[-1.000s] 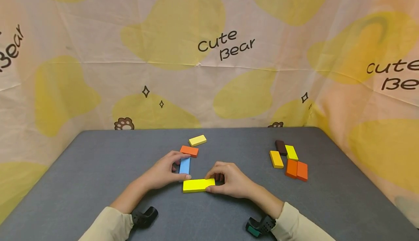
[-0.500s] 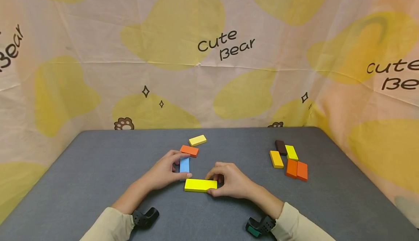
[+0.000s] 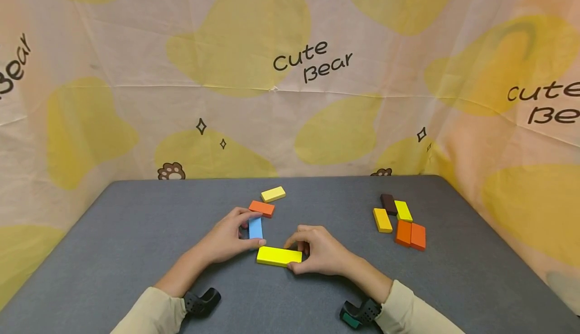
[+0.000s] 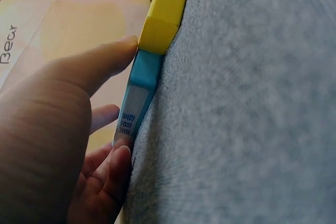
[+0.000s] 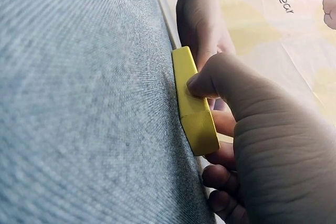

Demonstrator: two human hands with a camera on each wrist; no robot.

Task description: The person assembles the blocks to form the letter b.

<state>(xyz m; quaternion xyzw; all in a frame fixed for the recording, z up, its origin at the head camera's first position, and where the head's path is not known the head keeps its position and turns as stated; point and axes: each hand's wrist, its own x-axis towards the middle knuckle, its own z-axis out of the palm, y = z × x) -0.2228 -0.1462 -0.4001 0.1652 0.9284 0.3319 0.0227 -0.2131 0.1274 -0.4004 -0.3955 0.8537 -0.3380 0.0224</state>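
My right hand (image 3: 323, 251) pinches a bright yellow rectangular block (image 3: 277, 256) by its right end, thumb on the near side and fingers on the far side. The block lies flat on the grey table, its left end close to the near end of a blue block (image 3: 256, 228). Around the blue block my left hand (image 3: 228, 238) is curved, thumb at the near end and fingers along its left side and far end. Small printing shows on the blue block's side in the left wrist view. Just beyond it an orange block (image 3: 262, 208) lies crosswise by my left fingertips.
A pale yellow block (image 3: 273, 194) lies behind the orange one. At the right sits a group: a dark brown block (image 3: 388, 204), a lime block (image 3: 403, 211), an amber block (image 3: 382, 220) and two orange blocks (image 3: 410, 235) side by side. A patterned cloth (image 3: 254, 122) hangs behind the table (image 3: 149, 223).
The yellow block has slid slightly right and turned a little, its right end now nearer me. The blue block has swivelled slightly. Both hands keep nearly the same places.
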